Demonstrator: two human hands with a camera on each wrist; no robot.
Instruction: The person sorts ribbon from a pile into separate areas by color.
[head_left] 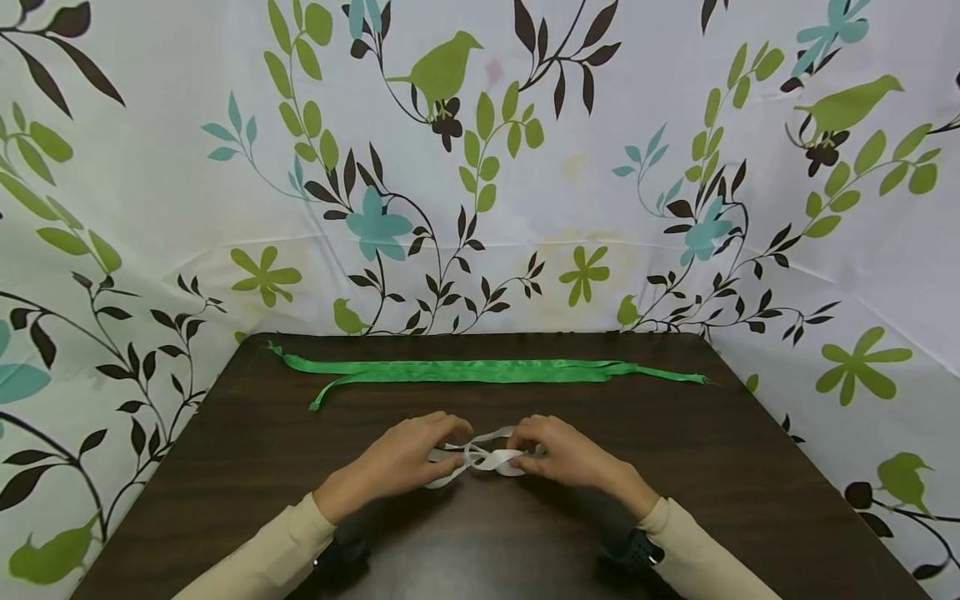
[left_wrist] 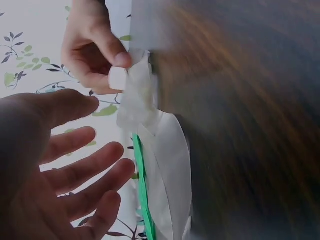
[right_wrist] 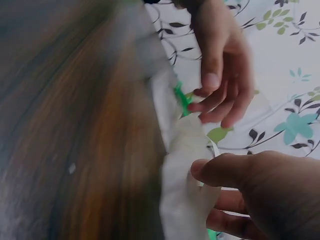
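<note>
A white ribbon (head_left: 495, 459), looped and crossed over itself in the middle, lies near the centre of the dark wooden table. My right hand (head_left: 566, 454) pinches its right side between thumb and fingers; the right wrist view shows the thumb pressed on the white ribbon (right_wrist: 185, 175). My left hand (head_left: 397, 458) is at the ribbon's left loops. In the left wrist view, the left hand (left_wrist: 70, 165) has its fingers spread and loosely bent, apart from the white ribbon (left_wrist: 167, 155), with nothing held. Some of the crossing is hidden by the fingers.
Long green ribbons (head_left: 480, 371) with narrow, frayed ends lie side by side across the back of the table (head_left: 420, 533). Behind the table hangs a white cloth (head_left: 525, 225) printed with leaves, flowers and birds. A dark watch-like band (head_left: 637, 548) is by the right wrist.
</note>
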